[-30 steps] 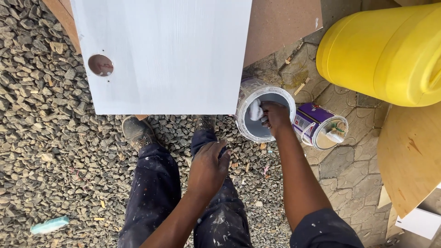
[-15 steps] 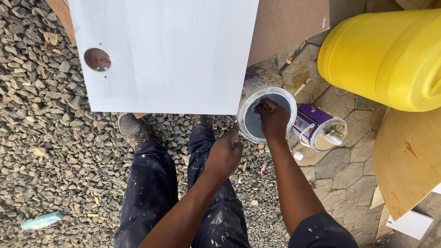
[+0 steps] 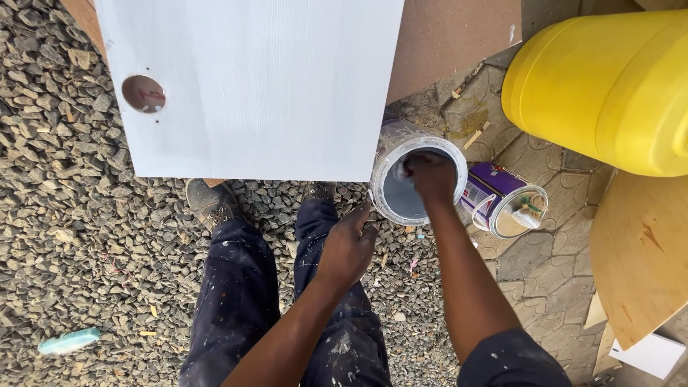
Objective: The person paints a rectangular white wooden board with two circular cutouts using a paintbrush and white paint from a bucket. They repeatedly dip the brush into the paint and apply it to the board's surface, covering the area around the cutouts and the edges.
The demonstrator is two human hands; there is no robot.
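Right hand (image 3: 430,175) down inside the open mouth of the paint bucket (image 3: 416,179), fingers curled and closed, seemingly on something at the rim, though what they grip cannot be made out. Bucket standing upright on the ground, pale grey-white paint inside, white drips down its wall. Left hand (image 3: 349,247) hanging free just below and left of the bucket, fingers loosely bent and slightly spread, holding nothing, hovering above the right knee of the dark, paint-spattered trousers (image 3: 236,301).

Directly left of the bucket, almost touching its rim: large white-painted board (image 3: 251,86), lying flat, with a round hole (image 3: 143,93) cut near its far left edge. Behind the bucket, a brown board (image 3: 459,36) sticking out from under the white one. Just right of the bucket, a smaller purple tin (image 3: 502,201) tipped on its side, open end facing the camera. Farther right and above, well apart from the bucket, a big yellow plastic drum (image 3: 602,86). Lower right of the bucket, a curved sheet of bare plywood (image 3: 638,251) over the paving stones. Left of the bucket, under the white board's edge, one worn shoe (image 3: 209,202) planted on grey gravel (image 3: 64,215). Far down to the left of the bucket, a small pale blue-green object (image 3: 69,341) lying on the gravel, kind unclear.
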